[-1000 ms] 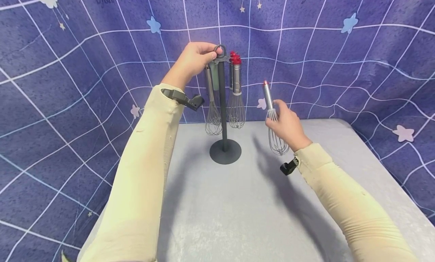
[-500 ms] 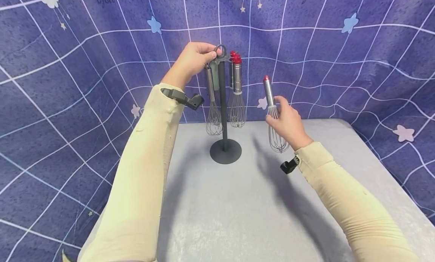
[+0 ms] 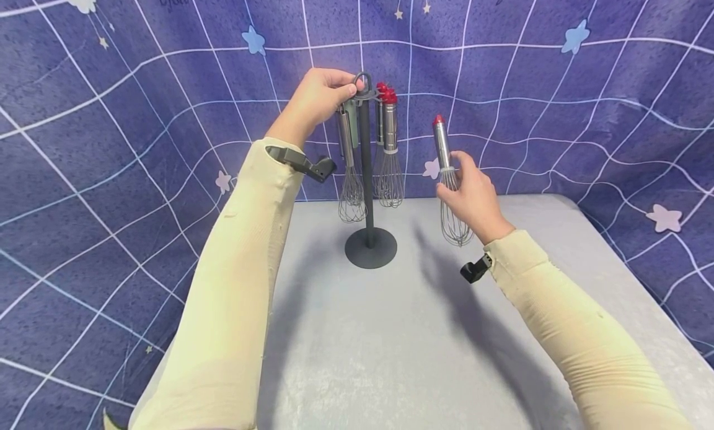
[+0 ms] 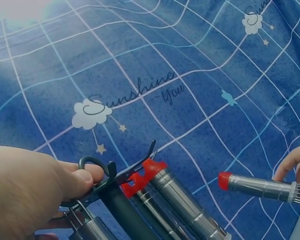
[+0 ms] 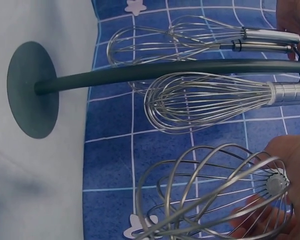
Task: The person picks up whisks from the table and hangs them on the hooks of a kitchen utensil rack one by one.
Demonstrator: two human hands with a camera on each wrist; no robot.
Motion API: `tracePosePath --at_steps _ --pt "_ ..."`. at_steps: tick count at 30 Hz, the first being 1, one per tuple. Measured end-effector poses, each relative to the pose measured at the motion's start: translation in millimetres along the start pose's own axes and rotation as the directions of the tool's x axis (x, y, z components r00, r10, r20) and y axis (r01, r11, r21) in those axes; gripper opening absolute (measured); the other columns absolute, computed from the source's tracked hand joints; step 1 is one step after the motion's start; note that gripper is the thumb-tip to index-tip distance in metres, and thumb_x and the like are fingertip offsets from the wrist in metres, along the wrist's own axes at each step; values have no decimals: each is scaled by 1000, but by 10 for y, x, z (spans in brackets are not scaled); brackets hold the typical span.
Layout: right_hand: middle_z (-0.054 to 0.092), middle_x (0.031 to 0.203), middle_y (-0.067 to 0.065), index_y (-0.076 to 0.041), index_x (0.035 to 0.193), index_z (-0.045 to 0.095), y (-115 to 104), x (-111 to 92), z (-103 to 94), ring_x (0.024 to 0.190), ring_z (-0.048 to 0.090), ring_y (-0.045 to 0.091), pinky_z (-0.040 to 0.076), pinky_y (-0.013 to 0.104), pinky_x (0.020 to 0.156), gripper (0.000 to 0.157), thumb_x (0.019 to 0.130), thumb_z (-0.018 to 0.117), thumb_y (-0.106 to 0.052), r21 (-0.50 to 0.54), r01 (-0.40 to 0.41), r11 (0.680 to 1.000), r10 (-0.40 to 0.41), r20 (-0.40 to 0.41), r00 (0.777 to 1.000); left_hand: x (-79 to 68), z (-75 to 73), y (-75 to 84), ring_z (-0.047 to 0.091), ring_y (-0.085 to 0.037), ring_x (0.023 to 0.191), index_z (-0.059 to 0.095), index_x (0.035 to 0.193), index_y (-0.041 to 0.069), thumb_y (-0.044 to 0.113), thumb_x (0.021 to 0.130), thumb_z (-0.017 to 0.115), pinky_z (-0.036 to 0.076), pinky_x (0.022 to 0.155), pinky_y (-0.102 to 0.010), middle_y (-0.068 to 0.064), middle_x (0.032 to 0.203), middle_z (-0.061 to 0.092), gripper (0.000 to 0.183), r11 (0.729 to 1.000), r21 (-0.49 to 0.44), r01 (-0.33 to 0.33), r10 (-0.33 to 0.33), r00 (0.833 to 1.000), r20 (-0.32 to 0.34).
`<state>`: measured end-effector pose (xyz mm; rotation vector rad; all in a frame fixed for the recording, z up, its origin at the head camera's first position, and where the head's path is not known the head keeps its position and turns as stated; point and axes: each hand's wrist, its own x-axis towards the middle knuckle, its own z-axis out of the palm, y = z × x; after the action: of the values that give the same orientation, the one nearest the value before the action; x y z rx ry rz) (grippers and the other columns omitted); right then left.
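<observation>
A dark grey utensil stand [image 3: 367,182] has a round base and a ring of hooks at its top. My left hand [image 3: 320,101] pinches the loop on top between thumb and fingers. Whisks hang from the hooks: a steel one [image 3: 346,132] on the left, and on the right a red-tipped whisk [image 3: 390,129] overlapping another. To the right of the stand, my right hand [image 3: 474,197] grips a steel whisk [image 3: 441,144] around its wires just below the collar, with its red tip [image 4: 223,180] up. This whisk is held above the table, apart from the stand.
A pale green strip [image 3: 352,126] hangs behind the left whisk. The stand's base [image 3: 385,256] rests on the grey cloth-covered table [image 3: 390,331]. Behind and to the sides hangs a blue curtain [image 3: 502,95] with white grid lines and stars.
My right hand has risen slightly, lifting the whisk with it. The left hand stays at the stand's loop, and the hanging whisks are nearly unmoved.
</observation>
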<state>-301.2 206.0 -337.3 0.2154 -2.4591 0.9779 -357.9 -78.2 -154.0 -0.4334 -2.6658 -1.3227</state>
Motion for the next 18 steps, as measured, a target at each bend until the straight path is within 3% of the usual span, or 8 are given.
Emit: tracePosePath --at_steps 12,18 --pt "67 97 9 -17 149 43 -68 23 -10 76 59 30 45 44 68 66 89 68 -27 13 21 1000 -21 -37 999 -8 24 -14 59 -9 105 75 121 13 22 101 63 43 95 -24 6 111 71 24 999 -39 -17 16 1000 -23" --pt "67 96 8 -17 149 42 -113 35 -28 77 59 29 44 43 70 66 89 67 -26 24 33 999 -32 -51 998 -8 23 -1 58 -9 108 76 119 14 22 101 64 42 97 -25 6 116 72 23 1000 -15 -12 12 1000 -29"
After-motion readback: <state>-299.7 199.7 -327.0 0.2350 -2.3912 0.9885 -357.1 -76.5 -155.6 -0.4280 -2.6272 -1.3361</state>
